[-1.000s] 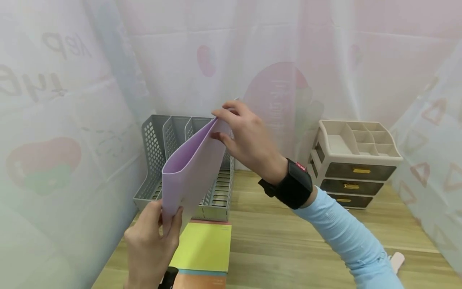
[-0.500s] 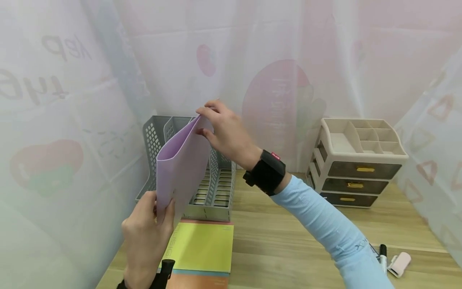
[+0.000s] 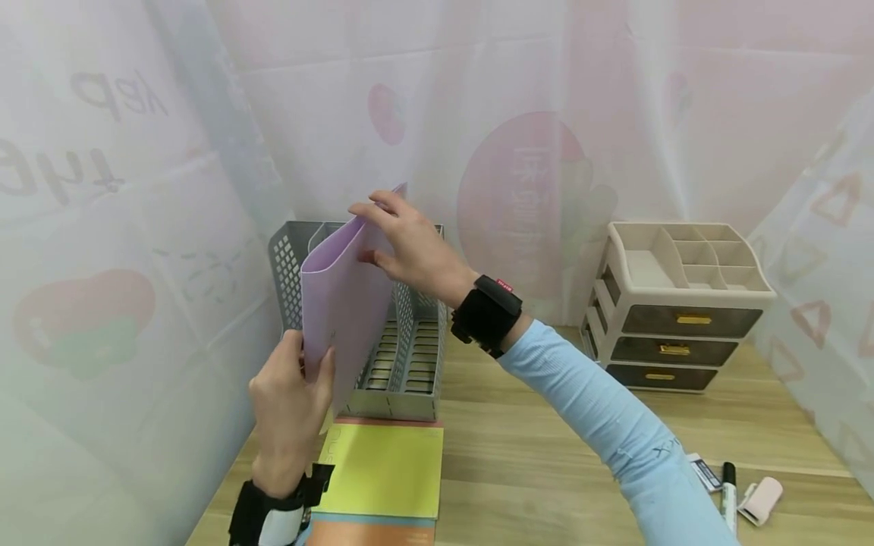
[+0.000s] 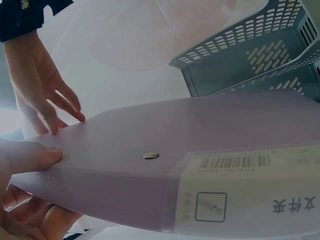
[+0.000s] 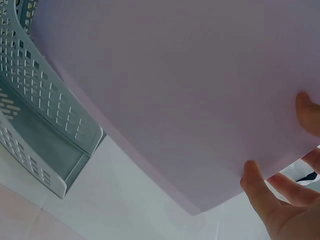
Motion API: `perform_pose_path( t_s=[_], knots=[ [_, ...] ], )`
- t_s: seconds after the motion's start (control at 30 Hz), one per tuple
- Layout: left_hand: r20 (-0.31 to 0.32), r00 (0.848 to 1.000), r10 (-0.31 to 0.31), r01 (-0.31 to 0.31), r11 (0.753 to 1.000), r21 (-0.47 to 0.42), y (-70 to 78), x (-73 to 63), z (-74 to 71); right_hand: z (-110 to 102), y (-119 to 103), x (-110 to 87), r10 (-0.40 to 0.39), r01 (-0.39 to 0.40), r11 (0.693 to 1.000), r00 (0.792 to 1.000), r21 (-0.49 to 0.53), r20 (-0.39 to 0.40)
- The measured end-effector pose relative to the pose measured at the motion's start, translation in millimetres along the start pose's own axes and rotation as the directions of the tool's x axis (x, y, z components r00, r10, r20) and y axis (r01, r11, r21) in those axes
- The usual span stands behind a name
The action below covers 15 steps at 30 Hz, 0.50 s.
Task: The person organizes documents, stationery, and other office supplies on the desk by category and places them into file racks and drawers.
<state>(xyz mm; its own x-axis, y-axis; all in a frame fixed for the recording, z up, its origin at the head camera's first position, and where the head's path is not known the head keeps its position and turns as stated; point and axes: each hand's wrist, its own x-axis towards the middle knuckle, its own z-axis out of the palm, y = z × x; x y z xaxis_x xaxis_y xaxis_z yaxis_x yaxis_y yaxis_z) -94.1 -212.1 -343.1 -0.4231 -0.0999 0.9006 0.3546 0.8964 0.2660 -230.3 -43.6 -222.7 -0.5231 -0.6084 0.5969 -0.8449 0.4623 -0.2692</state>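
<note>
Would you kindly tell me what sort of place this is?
Probably a study or office workspace, judging by the gray file rack, the beige drawer unit and the purple folder.

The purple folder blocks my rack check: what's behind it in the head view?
Behind the purple folder is the gray rack; its perforated left wall and slatted floor on the right show. The folder covers the middle; anything there cannot be seen.

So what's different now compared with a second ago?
The purple folder moved left, its near end rising in the head view, showing more right-hand slots of the gray rack. The right grip went left with it; the left grip went up in the view. The blue sleeve shifted left, and a marker came into view. Both grips held on. The rack, yellow notebook and drawer unit stayed put.
</note>
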Motion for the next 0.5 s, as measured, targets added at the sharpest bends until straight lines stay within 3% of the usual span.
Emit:
perform_pose_path(
  t_s=[0.5],
  knots=[
    [0.060, 0.996, -0.070, 0.076, 0.993, -0.095, -29.7, 16.7, 34.6, 9.2, -6.0, 10.8, -0.048, 0.048, 0.999, 0.997, 0.010, 0.058]
  ],
)
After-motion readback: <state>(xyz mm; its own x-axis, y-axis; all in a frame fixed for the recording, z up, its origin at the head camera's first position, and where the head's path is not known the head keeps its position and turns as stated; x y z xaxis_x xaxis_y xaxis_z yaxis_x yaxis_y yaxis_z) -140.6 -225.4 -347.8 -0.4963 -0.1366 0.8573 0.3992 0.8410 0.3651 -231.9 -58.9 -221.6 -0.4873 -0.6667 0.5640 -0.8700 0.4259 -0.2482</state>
